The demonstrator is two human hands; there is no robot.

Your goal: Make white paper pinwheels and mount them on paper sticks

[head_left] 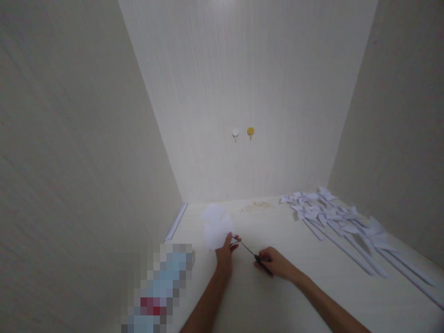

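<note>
My left hand [225, 252] is closed on a white sheet of paper [218, 231], pinching its lower right edge. The sheet has an uneven, rounded outline, and another pale paper part [212, 212] shows at its upper left. In my right hand [275, 262] is a pair of scissors [248, 249] with dark handles. Their thin blades point up and left, slightly apart at the tips, beside my left fingertips and the paper's edge. Whether the blades touch the paper I cannot tell.
Several white paper shapes on long rolled stems [342, 226] lie along the right side of the pale surface. White paper rolls [176, 222] rest by the left wall. A blurred-out object [161, 286] is at lower left. Two hooks [250, 131] hang on the back wall.
</note>
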